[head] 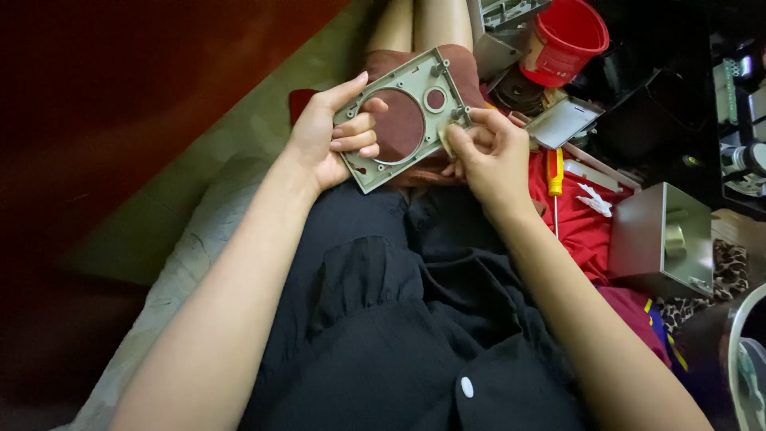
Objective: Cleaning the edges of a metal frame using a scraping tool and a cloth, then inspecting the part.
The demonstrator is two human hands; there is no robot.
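Closest to the camera is a black garment with one white button (467, 387), and both bare forearms reach forward over it. The left hand (323, 140) holds a grey-green plastic panel (403, 120) by its left edge: the thumb lies along the outer rim and the curled fingers (355, 136) come through the big round opening, so this grip is closed on the panel. The right hand (487, 152) is at the panel's right edge, with fingertips pinched together on the rim near one corner; whether a small part is between them, I cannot tell. The panel is held tilted above the lap, over a brown cloth. It is a flat rectangular frame with one large circular hole, one small circular hole beside it, raised ribs and several small screw posts along the border. To the right, on a red cloth, lies a screwdriver (555, 179) with yellow and red handle, and near it a grey metal box (662, 239). Farther away stands a red bucket (566, 38), with a small pale flat plate (562, 121) just below it.
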